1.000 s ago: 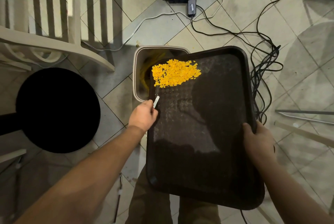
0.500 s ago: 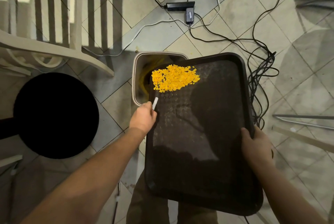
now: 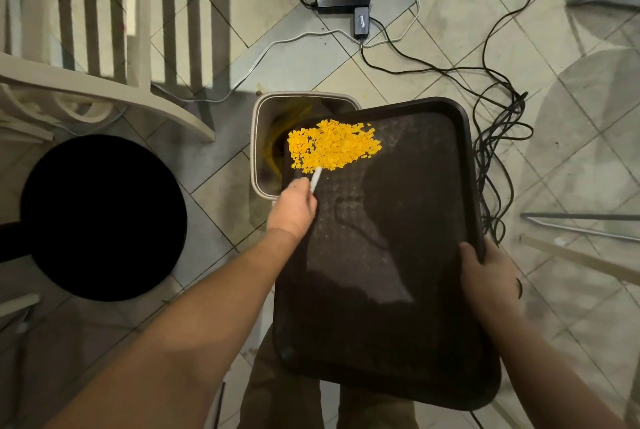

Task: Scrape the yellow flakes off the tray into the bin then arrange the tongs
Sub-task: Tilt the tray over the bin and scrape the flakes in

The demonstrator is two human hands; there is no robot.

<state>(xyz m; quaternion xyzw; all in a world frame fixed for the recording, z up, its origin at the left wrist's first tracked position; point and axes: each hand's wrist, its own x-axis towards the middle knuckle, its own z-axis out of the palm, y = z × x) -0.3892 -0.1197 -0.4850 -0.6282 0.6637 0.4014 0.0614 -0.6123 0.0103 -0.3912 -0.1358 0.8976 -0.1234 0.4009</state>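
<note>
Scraper [image 3: 316, 178] advanced to flake pile [image 3: 332, 145]; one tray [image 3: 398, 290], one bin [image 3: 258, 138].

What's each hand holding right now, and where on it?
Left hand pinches a thin white stick by its near end, tip at the yellow flakes. Right hand grips the dark tray at its right rim.

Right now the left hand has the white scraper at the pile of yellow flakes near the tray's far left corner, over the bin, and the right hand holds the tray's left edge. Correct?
Not quite. The head view shows the right hand gripping the tray's right edge, not the left. The rest stands: the left hand holds the white scraper at the yellow flakes, over the bin.
</note>
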